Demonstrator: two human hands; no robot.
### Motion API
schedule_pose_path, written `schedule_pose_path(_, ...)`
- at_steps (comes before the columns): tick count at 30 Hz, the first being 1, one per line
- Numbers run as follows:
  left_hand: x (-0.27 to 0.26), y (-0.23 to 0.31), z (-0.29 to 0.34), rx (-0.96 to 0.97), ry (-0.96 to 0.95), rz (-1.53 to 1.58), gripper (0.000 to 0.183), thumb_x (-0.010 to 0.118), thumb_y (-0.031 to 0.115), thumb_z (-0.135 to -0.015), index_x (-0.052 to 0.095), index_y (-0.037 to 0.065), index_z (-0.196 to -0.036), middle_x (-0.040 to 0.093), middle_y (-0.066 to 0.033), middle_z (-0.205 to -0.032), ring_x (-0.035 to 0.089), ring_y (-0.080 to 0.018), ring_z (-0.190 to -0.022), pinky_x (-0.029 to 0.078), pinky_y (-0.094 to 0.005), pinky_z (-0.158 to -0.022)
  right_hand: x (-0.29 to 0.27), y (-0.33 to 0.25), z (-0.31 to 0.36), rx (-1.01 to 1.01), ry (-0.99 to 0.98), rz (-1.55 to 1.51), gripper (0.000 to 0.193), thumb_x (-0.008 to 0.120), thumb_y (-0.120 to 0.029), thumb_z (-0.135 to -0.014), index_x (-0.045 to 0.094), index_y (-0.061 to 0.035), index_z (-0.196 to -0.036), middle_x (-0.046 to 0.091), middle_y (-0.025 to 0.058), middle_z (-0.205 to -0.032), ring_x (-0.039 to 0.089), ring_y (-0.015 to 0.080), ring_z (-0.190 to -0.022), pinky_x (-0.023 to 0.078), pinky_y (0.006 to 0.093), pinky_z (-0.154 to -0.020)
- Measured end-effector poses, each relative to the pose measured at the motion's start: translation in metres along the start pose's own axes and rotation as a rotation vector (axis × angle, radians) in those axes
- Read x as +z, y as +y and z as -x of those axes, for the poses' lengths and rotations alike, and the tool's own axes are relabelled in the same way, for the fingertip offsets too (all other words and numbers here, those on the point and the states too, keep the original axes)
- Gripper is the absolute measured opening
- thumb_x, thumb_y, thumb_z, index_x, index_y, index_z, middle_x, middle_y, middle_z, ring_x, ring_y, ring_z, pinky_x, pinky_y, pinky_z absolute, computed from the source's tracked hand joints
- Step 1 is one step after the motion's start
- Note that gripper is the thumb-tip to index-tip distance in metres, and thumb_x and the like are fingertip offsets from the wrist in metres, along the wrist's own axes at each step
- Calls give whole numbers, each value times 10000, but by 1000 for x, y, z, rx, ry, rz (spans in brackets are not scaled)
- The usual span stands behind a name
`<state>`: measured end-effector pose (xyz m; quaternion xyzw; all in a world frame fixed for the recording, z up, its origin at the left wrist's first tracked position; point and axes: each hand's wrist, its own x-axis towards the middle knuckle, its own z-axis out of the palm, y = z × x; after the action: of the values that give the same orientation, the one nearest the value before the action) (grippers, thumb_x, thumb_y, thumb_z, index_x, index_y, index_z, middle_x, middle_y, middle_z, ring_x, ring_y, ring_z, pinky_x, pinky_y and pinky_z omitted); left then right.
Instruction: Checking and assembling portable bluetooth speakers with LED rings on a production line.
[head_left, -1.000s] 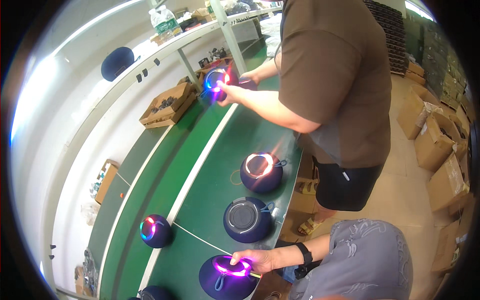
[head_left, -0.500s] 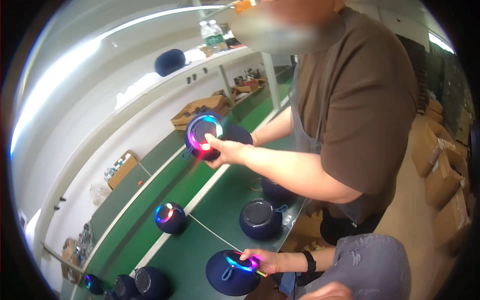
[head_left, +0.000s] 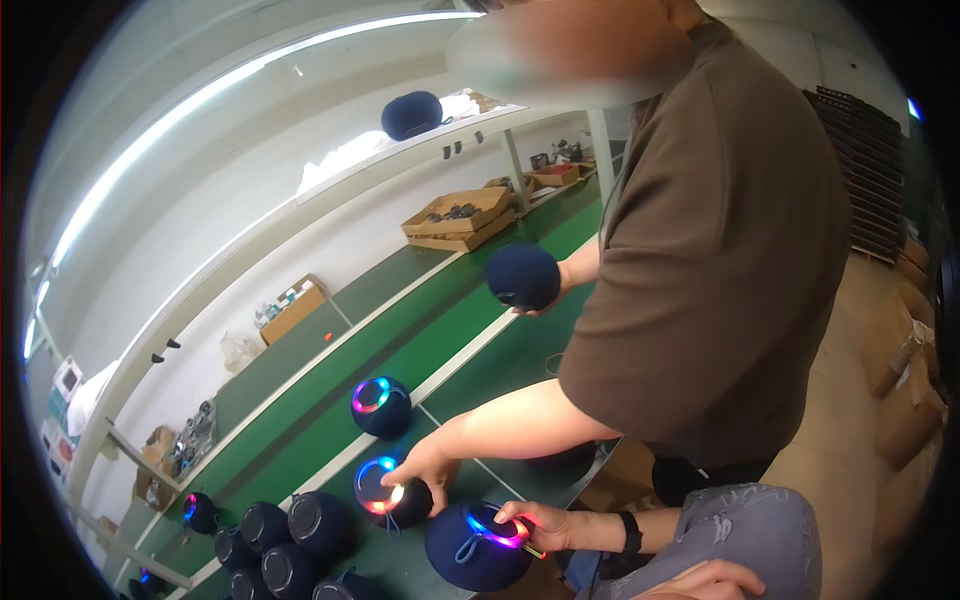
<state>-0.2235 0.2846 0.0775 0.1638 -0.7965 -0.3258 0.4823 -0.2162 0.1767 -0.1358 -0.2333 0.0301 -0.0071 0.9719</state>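
Observation:
At the bench's front edge stands a round navy speaker [head_left: 478, 548] with a glowing ring on top and a small strap loop. My right hand [head_left: 540, 525], with a dark band at the wrist, grips its near rim, the thumb over the lit ring. A thin bright strip shows below that hand; what it is I cannot make out. My left hand [head_left: 712, 578] lies across my grey sleeve [head_left: 735, 525], fingers stretched out and holding nothing; the lower edge cuts it off. Right by my speaker, a co-worker's hand [head_left: 430, 470] touches another lit speaker [head_left: 375, 485].
The co-worker in brown [head_left: 720, 230] holds an unlit speaker [head_left: 523, 277] in the other hand. Another lit speaker [head_left: 382, 408] stands on the green bench. Several dark speakers [head_left: 318, 525] cluster at lower left. Cartons [head_left: 460, 215] line the far side; a shelf holds one speaker [head_left: 412, 115].
The view has shifted. The co-worker has brought a lit speaker down onto the bench beside mine. My left hand has moved right over my sleeve; my right hand keeps its grip.

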Motion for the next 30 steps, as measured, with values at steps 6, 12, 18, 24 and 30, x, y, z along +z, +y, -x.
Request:
schedule_pose_path(6, -9, 29, 58, 172, 261, -552, 627, 741, 75, -949, 469, -31, -1504, 657, -108, -838, 677, -320, -824, 564, -442, -897, 28, -2, 1, 98, 90, 39, 414, 724, -256, -950, 668, -27, -1291, 769, 72, -1148, 731, 188, -1016, 578, 362, -1010)
schedule_pose_path(12, 26, 8, 149, -458, 1544, -1095, 542, 600, 248, -1056, 506, -73, -1483, 559, -212, -1491, 511, -313, -1440, 361, -487, -1231, 59, -3, 9, -58, -20, 131, 700, 693, -132, -853, 499, -56, -1521, 682, 101, -1313, 686, 207, -1190, 562, 387, -1066)
schedule_pose_path(18, 29, -7, 168, -419, 1494, -416, 863, 589, 531, -1009, 389, -55, -1611, 518, -216, -1565, 513, -302, -1469, 369, -425, -1245, 75, -3, 13, -294, -70, 471, 941, 870, -119, -797, 386, -4, -1596, 591, 168, -1448, 603, 249, -1347, 476, 402, -1181)
schedule_pose_path(24, 18, -9, 152, -458, 1450, -230, 855, 699, 269, -930, 347, -22, -1653, 525, -210, -1559, 550, -304, -1436, 393, -420, -1240, 73, -15, 12, -404, 33, 662, 979, 914, -140, -781, 389, -1, -1596, 630, 173, -1420, 628, 244, -1321, 490, 391, -1160)
schedule_pose_path(30, 11, -27, 148, -444, 1469, -70, 799, 689, 100, -943, 344, 28, -1661, 539, -202, -1535, 561, -309, -1414, 426, -419, -1218, 59, -26, 14, -467, 70, 663, 878, 883, -91, -797, 445, 18, -1549, 643, 151, -1363, 642, 211, -1264, 509, 383, -1140)
